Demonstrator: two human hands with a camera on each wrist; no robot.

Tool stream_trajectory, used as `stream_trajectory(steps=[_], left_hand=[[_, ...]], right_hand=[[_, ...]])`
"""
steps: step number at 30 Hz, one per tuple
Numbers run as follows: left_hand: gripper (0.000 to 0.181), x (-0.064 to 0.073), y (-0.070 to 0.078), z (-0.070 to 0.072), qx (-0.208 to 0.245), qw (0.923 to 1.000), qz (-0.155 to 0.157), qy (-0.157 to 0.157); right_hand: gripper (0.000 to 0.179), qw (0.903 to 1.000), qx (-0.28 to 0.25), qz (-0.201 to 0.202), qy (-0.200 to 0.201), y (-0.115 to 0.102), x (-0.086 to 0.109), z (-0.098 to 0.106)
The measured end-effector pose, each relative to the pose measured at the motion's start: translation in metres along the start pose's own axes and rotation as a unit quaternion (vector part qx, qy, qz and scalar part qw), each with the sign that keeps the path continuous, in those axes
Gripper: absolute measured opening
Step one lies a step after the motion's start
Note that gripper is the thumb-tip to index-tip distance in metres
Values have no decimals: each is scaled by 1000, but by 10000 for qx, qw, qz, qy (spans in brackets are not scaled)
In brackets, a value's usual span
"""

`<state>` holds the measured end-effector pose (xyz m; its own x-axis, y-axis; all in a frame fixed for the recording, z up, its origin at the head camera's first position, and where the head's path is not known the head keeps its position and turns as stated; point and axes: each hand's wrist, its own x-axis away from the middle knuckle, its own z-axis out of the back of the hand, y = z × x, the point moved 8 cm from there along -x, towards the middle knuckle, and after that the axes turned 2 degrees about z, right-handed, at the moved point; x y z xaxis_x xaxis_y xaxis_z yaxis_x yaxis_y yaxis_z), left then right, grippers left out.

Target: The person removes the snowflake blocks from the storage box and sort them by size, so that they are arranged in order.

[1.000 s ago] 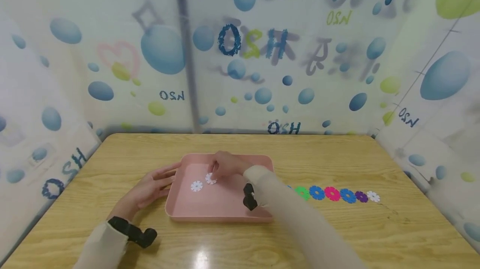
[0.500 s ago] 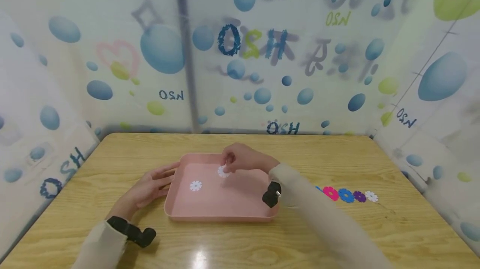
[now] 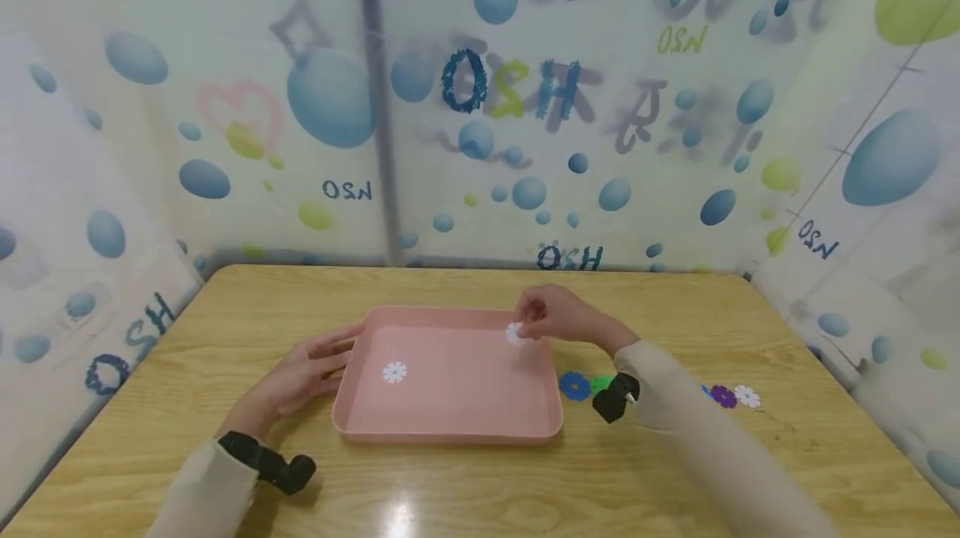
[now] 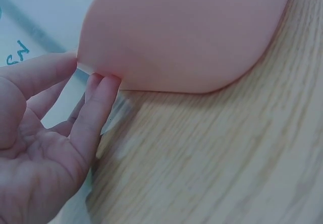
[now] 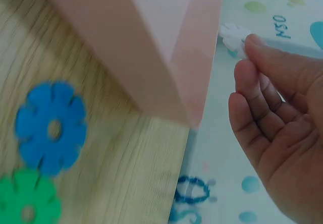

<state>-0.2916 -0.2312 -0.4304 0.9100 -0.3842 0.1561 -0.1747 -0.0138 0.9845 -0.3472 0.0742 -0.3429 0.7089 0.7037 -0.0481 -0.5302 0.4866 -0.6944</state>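
Between thumb and fingers, my right hand (image 3: 558,314) pinches a white snowflake disc (image 5: 233,36), held over the far right corner of the pink tray (image 3: 457,404). A second white snowflake disc (image 3: 394,372) lies flat inside the tray, toward its left. My left hand (image 3: 303,371) rests at the tray's left side; in the left wrist view its fairly straight fingertips (image 4: 108,82) touch the outer wall. Right of the tray, a row of coloured discs lies on the table: a blue disc (image 5: 51,127) and a green disc (image 5: 28,199) show clearly, while my right sleeve covers the row's middle.
At the row's far end lie a purple disc (image 3: 723,396) and a white disc (image 3: 747,396). The wooden table (image 3: 450,488) meets a patterned curtain (image 3: 480,213) along its back edge. Black wrist cameras (image 3: 617,398) sit on both wrists.
My right hand has carried the pinched white disc rightward from the tray's left-middle to its far right corner. The left hand has stayed at the tray's side.
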Motion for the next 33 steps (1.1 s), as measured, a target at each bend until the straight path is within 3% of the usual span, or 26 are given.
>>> stream_trajectory(steps=[12, 20, 33], left_hand=[[59, 0, -1, 0, -36, 10000, 75, 55], [60, 0, -1, -2, 0, 10000, 48, 15], [59, 0, -1, -2, -26, 10000, 23, 33]], right_hand=[[11, 9977, -125, -476, 475, 49, 64, 41], [12, 9935, 147, -835, 754, 83, 114, 64], [16, 9862, 51, -1354, 955, 126, 192, 89]])
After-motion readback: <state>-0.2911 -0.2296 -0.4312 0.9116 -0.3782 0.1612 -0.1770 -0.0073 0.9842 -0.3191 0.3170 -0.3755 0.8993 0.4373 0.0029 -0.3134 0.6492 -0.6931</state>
